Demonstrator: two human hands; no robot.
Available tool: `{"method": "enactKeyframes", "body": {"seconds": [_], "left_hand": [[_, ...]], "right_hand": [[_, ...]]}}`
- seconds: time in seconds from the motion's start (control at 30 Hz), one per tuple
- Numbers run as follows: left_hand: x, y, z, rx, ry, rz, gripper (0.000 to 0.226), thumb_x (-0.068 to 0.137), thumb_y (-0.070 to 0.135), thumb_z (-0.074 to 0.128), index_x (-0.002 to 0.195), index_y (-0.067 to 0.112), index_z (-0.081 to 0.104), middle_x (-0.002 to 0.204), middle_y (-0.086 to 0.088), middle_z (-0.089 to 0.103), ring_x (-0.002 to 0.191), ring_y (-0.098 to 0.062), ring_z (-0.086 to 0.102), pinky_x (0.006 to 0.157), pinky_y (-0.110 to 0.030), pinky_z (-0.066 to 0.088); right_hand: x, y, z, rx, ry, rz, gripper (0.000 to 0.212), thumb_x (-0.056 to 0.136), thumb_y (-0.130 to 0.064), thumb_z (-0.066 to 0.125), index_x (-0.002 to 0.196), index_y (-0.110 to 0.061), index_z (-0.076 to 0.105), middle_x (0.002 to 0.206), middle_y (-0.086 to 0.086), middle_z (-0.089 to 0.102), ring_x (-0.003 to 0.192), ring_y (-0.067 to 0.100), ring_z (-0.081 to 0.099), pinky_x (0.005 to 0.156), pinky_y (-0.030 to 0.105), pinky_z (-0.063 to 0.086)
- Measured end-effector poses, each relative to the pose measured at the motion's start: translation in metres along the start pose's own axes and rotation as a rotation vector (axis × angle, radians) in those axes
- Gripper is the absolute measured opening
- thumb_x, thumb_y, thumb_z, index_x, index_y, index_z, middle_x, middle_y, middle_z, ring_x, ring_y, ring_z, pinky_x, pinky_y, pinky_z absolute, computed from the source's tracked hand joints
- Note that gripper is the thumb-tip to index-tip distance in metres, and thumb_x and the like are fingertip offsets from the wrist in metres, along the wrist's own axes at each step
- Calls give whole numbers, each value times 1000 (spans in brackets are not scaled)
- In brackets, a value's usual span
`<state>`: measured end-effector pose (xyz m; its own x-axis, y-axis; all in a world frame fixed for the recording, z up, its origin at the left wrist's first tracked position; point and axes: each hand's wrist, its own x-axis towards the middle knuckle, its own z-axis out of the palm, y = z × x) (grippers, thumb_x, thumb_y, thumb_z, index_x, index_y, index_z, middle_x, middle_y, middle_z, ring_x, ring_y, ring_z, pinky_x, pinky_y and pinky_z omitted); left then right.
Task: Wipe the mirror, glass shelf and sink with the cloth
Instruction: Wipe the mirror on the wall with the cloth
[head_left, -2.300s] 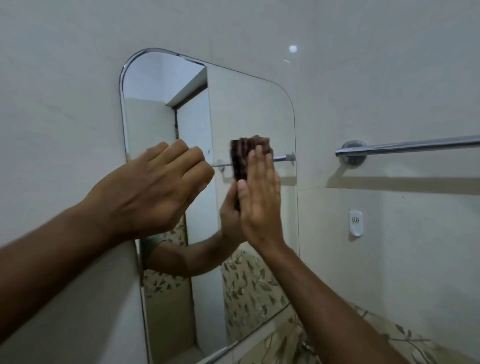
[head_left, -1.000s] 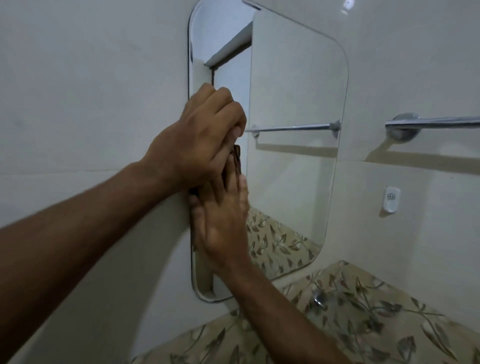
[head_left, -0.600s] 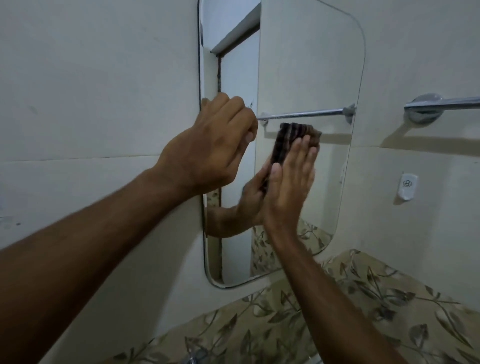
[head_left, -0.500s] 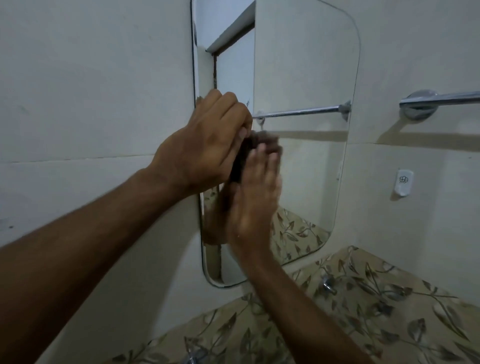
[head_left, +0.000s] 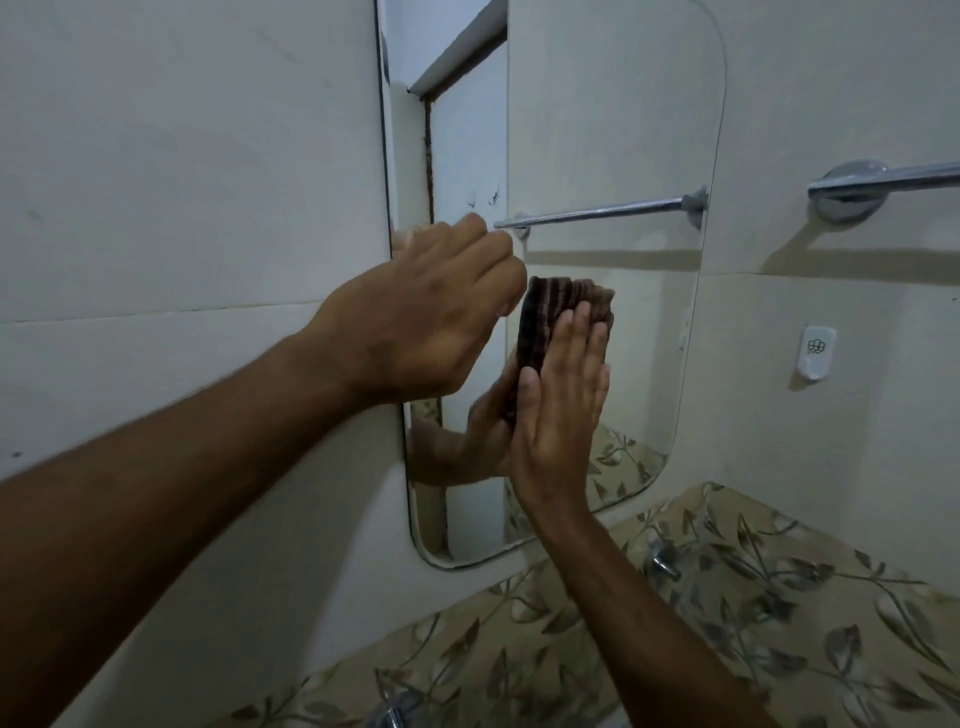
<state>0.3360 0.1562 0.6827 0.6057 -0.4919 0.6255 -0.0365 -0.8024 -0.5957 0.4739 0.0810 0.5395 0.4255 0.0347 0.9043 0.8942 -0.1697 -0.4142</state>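
Note:
A rounded-corner mirror (head_left: 613, 130) hangs on the pale tiled wall. My right hand (head_left: 561, 410) lies flat with fingers pointing up, pressing a folded dark brown striped cloth (head_left: 550, 312) against the lower middle of the glass. The top of the cloth sticks out above my fingertips. My left hand (head_left: 426, 317) is curled, holds nothing, and rests against the mirror's left edge just left of the cloth. Both hands are reflected in the glass. Neither the glass shelf nor the sink is in view.
A chrome towel bar (head_left: 883, 182) is fixed to the wall on the right, with a small white plastic fitting (head_left: 818, 353) below it. Leaf-patterned tiles (head_left: 779, 613) run under the mirror, with a chrome valve (head_left: 660, 561) and a tap top (head_left: 389, 717) at the bottom edge.
My right hand has slid the cloth to the right, away from my left hand, after going back and forth across the glass. My left hand stays at the mirror's left edge.

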Motion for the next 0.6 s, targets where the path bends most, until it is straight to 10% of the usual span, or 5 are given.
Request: {"method": "enactKeyframes", "body": {"seconds": [0.33,0.6], "left_hand": [[-1,-4,19,49,-16,50,12,97,17,39,98,13,51,93,-8,47,82,-25,37,73,-48,39],[-5,-21,35,31,54,106,21,100,24,33,95,14,51,90,-6,45,79,-24,36,69,-48,35]], "right_hand": [[-30,14,-7,-75,-137,-234,56,109,-37,17,160,-18,6,169,-7,-4,158,22,2,127,51,7],[44,113,-41,33,51,314,60,106,-35,21,161,-16,7,170,-3,0,157,11,-5,127,47,5]]}}
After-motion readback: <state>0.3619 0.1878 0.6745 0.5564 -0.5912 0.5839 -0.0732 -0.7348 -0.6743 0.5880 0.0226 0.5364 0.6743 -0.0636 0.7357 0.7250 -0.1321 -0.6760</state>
